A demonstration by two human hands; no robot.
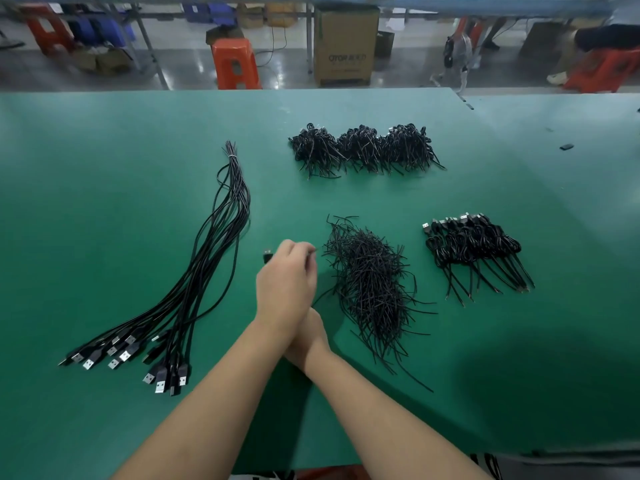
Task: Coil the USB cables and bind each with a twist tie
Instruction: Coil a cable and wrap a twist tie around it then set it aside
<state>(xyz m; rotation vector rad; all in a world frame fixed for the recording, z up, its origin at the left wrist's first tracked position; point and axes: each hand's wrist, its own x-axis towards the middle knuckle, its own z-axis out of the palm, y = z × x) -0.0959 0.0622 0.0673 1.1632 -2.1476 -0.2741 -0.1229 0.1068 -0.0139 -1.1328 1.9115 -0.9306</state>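
1. USB cables [207, 258], thin, black and glossy, lie uncoiled in a long sheaf on the left of the surface [104, 150]; a pale tie cinches their far ends, and their silver, rectangular plugs fan out at the near end.
2. Twist ties [370, 282], fine black wiry strands, form a bristly heap at the middle.
3. Coiled bundles [474, 251] sit in a neat overlapping row to the right, plugs pointing away, stiff tails splayed toward the near edge.
4. A larger tangled pile [363, 148] of bound coils lies farther back.
5. The left hand [287, 282] crosses above the right, fingers curled, with a dark plug showing just beside its knuckles and a thin strand at its fingertips.
6. The right hand [308, 337] lies mostly hidden beneath the left wrist; I cannot tell its grip.
7. The surface is a smooth, matte green mat.
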